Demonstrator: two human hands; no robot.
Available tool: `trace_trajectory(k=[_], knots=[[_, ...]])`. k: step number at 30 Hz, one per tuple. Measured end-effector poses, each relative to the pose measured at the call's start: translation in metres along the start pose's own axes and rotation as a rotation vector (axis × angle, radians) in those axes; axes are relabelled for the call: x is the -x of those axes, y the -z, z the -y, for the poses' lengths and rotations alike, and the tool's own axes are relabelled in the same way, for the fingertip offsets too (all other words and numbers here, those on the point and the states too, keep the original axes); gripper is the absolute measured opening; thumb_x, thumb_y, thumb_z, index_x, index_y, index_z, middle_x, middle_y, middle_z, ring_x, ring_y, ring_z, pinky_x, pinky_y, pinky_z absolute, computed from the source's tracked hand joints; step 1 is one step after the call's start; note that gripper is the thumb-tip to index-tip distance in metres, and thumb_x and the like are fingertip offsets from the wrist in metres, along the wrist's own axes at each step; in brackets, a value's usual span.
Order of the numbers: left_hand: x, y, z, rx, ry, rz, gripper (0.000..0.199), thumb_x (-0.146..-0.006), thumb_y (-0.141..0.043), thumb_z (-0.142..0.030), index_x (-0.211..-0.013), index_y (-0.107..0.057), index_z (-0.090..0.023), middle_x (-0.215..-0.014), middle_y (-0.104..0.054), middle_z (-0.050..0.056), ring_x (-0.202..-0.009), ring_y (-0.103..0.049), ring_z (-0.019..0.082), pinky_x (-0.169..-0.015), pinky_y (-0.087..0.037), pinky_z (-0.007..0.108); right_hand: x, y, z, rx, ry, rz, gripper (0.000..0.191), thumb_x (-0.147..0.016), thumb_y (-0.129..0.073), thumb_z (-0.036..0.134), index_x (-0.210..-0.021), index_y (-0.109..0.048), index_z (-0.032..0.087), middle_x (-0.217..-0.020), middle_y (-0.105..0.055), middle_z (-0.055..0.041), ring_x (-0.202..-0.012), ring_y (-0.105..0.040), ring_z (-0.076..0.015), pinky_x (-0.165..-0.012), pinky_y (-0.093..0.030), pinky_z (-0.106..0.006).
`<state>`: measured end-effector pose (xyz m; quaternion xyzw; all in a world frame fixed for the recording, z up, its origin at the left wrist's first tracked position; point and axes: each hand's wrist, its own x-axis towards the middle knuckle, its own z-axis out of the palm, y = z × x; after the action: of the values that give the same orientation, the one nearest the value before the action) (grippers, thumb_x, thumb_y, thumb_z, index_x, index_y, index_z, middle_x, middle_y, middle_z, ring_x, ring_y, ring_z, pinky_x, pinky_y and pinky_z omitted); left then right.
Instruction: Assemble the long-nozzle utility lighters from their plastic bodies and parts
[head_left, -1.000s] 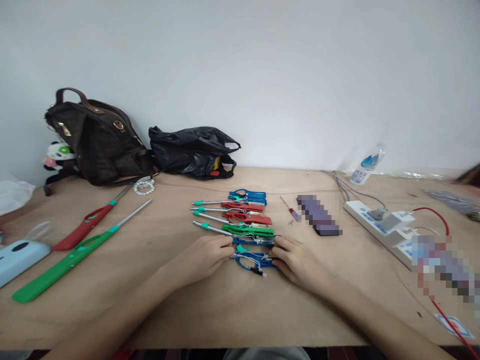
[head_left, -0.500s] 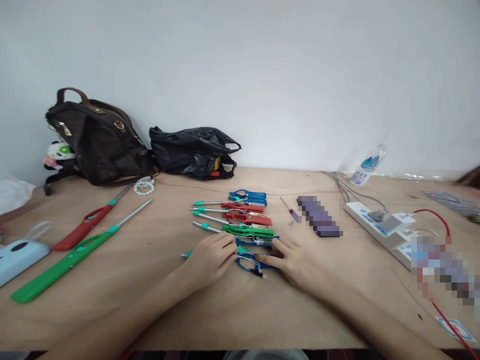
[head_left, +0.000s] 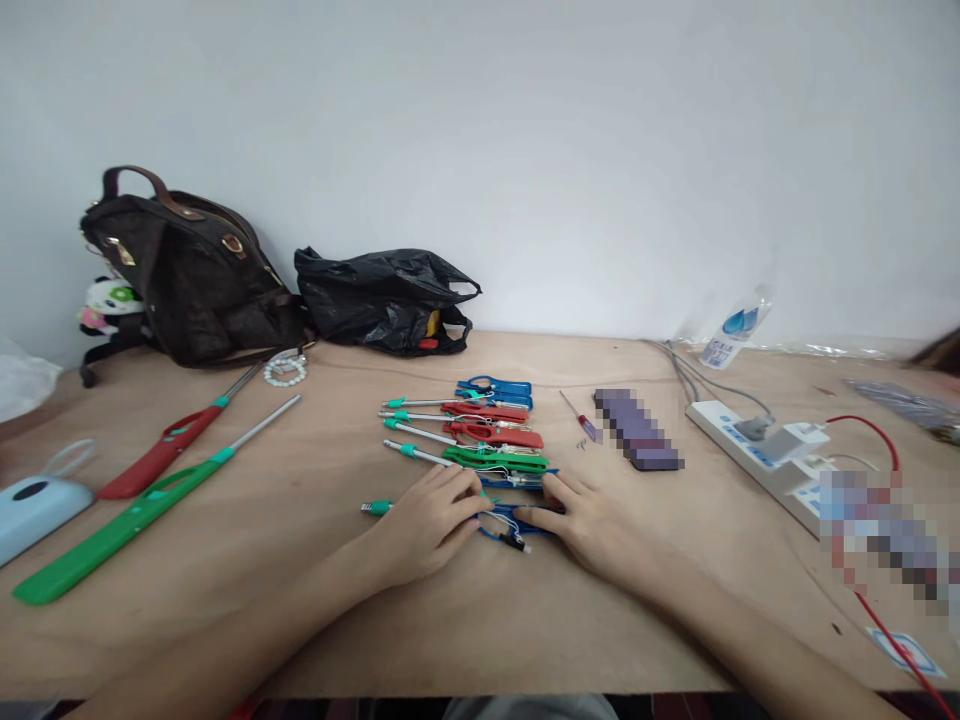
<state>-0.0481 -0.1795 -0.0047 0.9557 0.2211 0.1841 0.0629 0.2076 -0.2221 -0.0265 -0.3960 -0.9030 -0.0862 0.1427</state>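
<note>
Opened lighters lie in a column at mid-table, with wires and small parts showing. At the near end is a blue lighter (head_left: 517,522), its metal tip sticking out left of my left hand (head_left: 427,522). My left hand's bent fingers press together on its left part. From the right, my right hand (head_left: 589,515) rests its fingers on the blue casing, thumb and forefinger apart. A small black piece (head_left: 514,543) on white wires lies just below. Farther up lie a green lighter (head_left: 495,459), red lighters (head_left: 499,436) and a blue casing (head_left: 506,388).
A green lighter (head_left: 112,530) and a red one (head_left: 161,455) lie left, beside a light blue device (head_left: 45,510). Behind stand a dark backpack (head_left: 202,285) and black bag (head_left: 382,300). Rightward are a screwdriver (head_left: 581,418), blurred phone (head_left: 637,430), power strip (head_left: 739,445) and bottle (head_left: 735,330).
My left hand has shifted slightly right over the near blue lighter. My right hand stays nearly in place. The view has moved a little.
</note>
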Motion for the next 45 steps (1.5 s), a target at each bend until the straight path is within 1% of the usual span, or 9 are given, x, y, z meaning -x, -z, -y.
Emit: trace_trajectory(k=[4, 8, 14, 21, 26, 35, 39, 42, 45], knots=[[0.000, -0.001, -0.001, -0.053, -0.015, 0.031, 0.021, -0.094, -0.039, -0.017, -0.101, -0.059, -0.018, -0.100, -0.055, 0.008, -0.089, -0.048, 0.022, -0.077, -0.037, 0.034, 0.000, 0.001, 0.000, -0.001, -0.002, 0.010, 0.032, -0.095, -0.046, 0.017, -0.120, -0.060, 0.032, -0.095, -0.056, -0.0060, -0.092, -0.055, -0.0208, -0.074, -0.049, -0.032], [-0.002, -0.003, -0.006, -0.084, 0.018, 0.075, 0.019, -0.093, -0.041, -0.019, -0.102, -0.057, -0.016, -0.101, -0.054, 0.008, -0.091, -0.047, 0.023, -0.077, -0.037, 0.035, 0.000, 0.001, 0.002, 0.016, -0.010, 0.018, 0.034, -0.094, -0.045, 0.016, -0.121, -0.059, 0.030, -0.097, -0.056, -0.0068, -0.093, -0.055, -0.0213, -0.075, -0.050, -0.033], [-0.004, -0.005, -0.013, -0.129, 0.058, 0.077, 0.017, -0.092, -0.041, -0.020, -0.101, -0.056, -0.015, -0.101, -0.053, 0.010, -0.093, -0.045, 0.025, -0.078, -0.037, 0.037, -0.001, 0.003, 0.004, 0.023, -0.017, 0.024, 0.033, -0.093, -0.048, 0.016, -0.121, -0.060, 0.030, -0.098, -0.056, -0.0066, -0.092, -0.056, -0.0215, -0.076, -0.050, -0.034], [-0.004, -0.005, -0.011, -0.164, 0.063, 0.121, 0.015, -0.090, -0.046, -0.020, -0.102, -0.055, -0.017, -0.099, -0.051, 0.009, -0.092, -0.045, 0.025, -0.077, -0.035, 0.036, -0.001, 0.003, 0.005, 0.022, -0.011, 0.038, 0.033, -0.092, -0.052, 0.016, -0.121, -0.060, 0.030, -0.098, -0.056, -0.0073, -0.094, -0.055, -0.0218, -0.077, -0.051, -0.035], [-0.003, -0.006, -0.011, -0.197, 0.015, 0.121, 0.023, -0.091, -0.046, -0.018, -0.113, -0.053, -0.019, -0.102, -0.051, 0.009, -0.093, -0.044, 0.025, -0.077, -0.034, 0.035, -0.001, 0.002, 0.005, 0.047, 0.002, 0.011, 0.033, -0.093, -0.050, 0.016, -0.121, -0.060, 0.029, -0.096, -0.056, -0.0080, -0.089, -0.055, -0.0220, -0.073, -0.050, -0.035], [-0.004, -0.011, -0.018, -0.192, 0.047, 0.097, 0.027, -0.088, -0.044, -0.017, -0.114, -0.053, -0.016, -0.104, -0.052, 0.010, -0.093, -0.045, 0.025, -0.080, -0.035, 0.036, -0.001, 0.003, 0.005, 0.055, 0.020, -0.012, 0.030, -0.093, -0.050, 0.018, -0.119, -0.062, 0.028, -0.097, -0.057, -0.0083, -0.090, -0.055, -0.0219, -0.073, -0.050, -0.034], [-0.003, -0.013, -0.019, -0.182, 0.058, 0.094, 0.029, -0.086, -0.046, -0.015, -0.114, -0.053, -0.016, -0.104, -0.053, 0.010, -0.094, -0.045, 0.025, -0.079, -0.034, 0.037, -0.001, 0.003, 0.001, -0.018, 0.000, -0.002, 0.035, -0.093, -0.050, 0.015, -0.123, -0.059, 0.030, -0.097, -0.058, -0.0069, -0.093, -0.056, -0.0218, -0.074, -0.051, -0.033], [-0.003, -0.013, -0.018, -0.182, 0.047, 0.080, 0.029, -0.087, -0.044, -0.016, -0.114, -0.053, -0.016, -0.102, -0.053, 0.010, -0.092, -0.045, 0.025, -0.078, -0.035, 0.036, -0.002, 0.008, -0.004, -0.149, -0.038, 0.033, 0.044, -0.091, -0.049, 0.012, -0.131, -0.051, 0.030, -0.101, -0.059, -0.0060, -0.095, -0.057, -0.0200, -0.077, -0.051, -0.032], [-0.003, -0.012, -0.017, -0.186, 0.035, 0.076, 0.028, -0.088, -0.043, -0.017, -0.113, -0.053, -0.016, -0.101, -0.053, 0.009, -0.092, -0.045, 0.025, -0.078, -0.034, 0.036, -0.003, 0.016, -0.007, -0.291, -0.075, 0.063, 0.040, -0.091, -0.050, 0.013, -0.129, -0.051, 0.026, -0.107, -0.059, -0.0064, -0.099, -0.057, -0.0200, -0.082, -0.051, -0.033]])
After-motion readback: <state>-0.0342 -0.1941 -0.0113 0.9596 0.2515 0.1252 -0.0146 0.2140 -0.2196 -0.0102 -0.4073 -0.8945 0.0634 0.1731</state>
